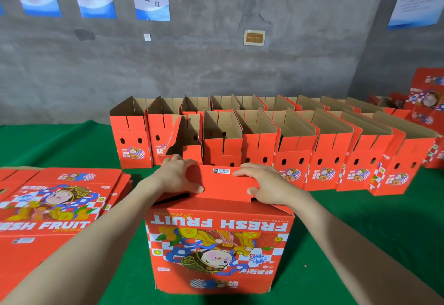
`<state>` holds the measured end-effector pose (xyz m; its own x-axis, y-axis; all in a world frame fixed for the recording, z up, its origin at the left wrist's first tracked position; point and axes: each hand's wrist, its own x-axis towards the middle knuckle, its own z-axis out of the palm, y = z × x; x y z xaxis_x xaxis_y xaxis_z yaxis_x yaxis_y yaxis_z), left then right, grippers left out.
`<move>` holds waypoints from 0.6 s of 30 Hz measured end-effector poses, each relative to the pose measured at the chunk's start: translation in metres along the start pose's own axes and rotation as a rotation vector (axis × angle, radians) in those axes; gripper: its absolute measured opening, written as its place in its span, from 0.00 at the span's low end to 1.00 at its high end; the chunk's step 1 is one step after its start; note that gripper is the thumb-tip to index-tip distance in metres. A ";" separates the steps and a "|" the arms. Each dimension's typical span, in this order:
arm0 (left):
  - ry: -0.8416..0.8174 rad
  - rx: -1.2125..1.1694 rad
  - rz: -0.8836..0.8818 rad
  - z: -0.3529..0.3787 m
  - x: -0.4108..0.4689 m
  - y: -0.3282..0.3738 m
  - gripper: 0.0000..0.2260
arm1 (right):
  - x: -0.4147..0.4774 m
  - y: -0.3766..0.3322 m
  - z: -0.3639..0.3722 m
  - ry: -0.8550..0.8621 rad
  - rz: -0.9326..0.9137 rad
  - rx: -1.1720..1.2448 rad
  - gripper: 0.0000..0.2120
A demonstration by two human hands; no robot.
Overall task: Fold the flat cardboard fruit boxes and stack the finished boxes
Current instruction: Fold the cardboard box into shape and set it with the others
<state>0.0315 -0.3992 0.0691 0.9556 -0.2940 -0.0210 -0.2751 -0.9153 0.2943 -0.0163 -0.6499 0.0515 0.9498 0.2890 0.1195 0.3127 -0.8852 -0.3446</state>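
Centre frame: your left hand [179, 175] is gripping the box's [216, 244] flap [221, 184] corner, fingers curled; right hand [262, 183] is pressing it, fingers straight.

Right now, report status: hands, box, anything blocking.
Left hand grips flap edge, right hand presses flap. Box inverted, flap not fully seated. Finished boxes crowd close behind.
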 end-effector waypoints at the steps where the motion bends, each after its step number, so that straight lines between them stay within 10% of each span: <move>1: -0.009 -0.002 0.007 0.000 0.000 -0.001 0.37 | -0.001 0.001 0.000 -0.005 0.000 0.004 0.25; 18: 0.004 -0.069 0.052 0.005 -0.011 -0.012 0.34 | -0.011 -0.005 -0.013 -0.077 0.115 0.038 0.27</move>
<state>0.0233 -0.3866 0.0608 0.9407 -0.3391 -0.0001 -0.3164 -0.8777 0.3598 -0.0279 -0.6534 0.0639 0.9767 0.2148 0.0055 0.2001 -0.9003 -0.3866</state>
